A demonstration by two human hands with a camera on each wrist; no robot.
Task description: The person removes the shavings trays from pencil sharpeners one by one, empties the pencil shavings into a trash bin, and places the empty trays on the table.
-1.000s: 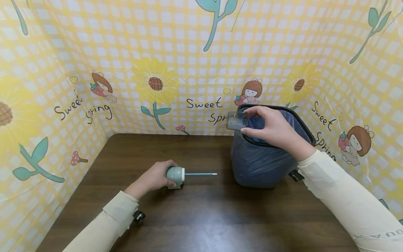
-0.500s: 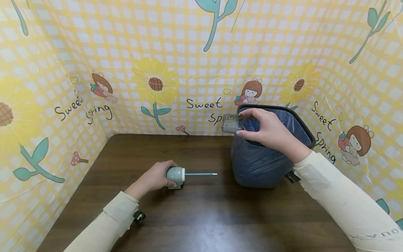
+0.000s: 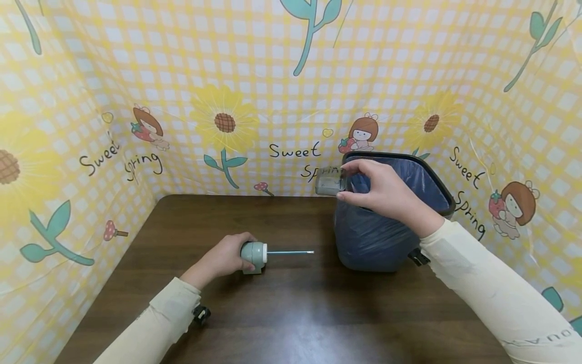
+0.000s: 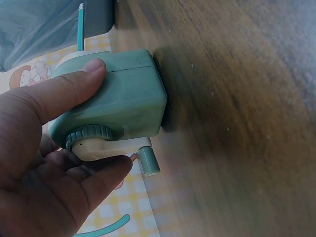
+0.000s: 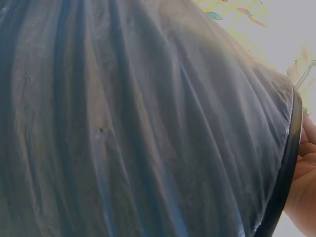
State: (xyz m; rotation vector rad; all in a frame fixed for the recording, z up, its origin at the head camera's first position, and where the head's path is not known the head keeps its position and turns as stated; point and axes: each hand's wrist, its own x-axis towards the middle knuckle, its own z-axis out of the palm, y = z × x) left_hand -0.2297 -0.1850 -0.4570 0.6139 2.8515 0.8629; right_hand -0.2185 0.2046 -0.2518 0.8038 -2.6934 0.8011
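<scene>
My left hand (image 3: 226,255) grips a green crank pencil sharpener (image 3: 253,255) on the table, thumb across its body in the left wrist view. A blue pencil (image 3: 291,252) sticks out of its white front, pointing right. The sharpener's crank handle (image 4: 149,160) shows near my left fingers. My right hand (image 3: 386,194) pinches a small clear box (image 3: 330,182), like the sharpener's shavings drawer, between thumb and fingers. It is held up at the left rim of a lined bin (image 3: 373,242). Whether anything lies inside the box is hard to tell. In the right wrist view, the bag hides most of that hand.
The bin stands at the table's back right, its black rim (image 3: 438,184) holding a translucent bluish bag (image 5: 148,123). A brown wooden table (image 3: 282,313) carries everything. Yellow checked cloth (image 3: 273,91) hangs behind and on both sides.
My right hand has shifted left and slightly down with the clear box, from over the bin's opening to its left edge. The left hand and sharpener have stayed put.
</scene>
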